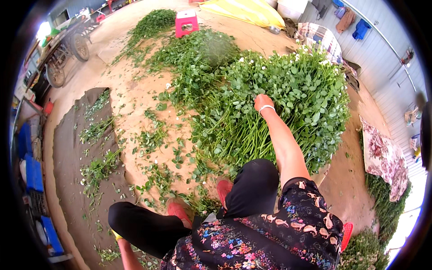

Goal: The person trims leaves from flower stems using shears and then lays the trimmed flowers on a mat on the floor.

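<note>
A big heap of cut leafy stems with small white flowers (pixel 301 85) lies in front of me, its stem ends pointing toward me. My right hand (pixel 264 102), with a pale band at its wrist, reaches into the top of this heap. It is closed among the leaves; what its fingers hold is hidden. Low on the left, beside my bent knee, my left hand (pixel 120 240) shows only in part. Something small and yellow (pixel 116 234) is at it, too little in view to name. The left fingers are hidden, so their state does not show.
A dark cloth (pixel 85 153) with scattered sprigs lies to my left. Farther off are another green pile (pixel 155 22), a red stool with a white top (pixel 186 23), a yellow sheet (pixel 245 11) and a wheeled cart (pixel 67 49). A floral cloth (pixel 384 157) covers greens at right.
</note>
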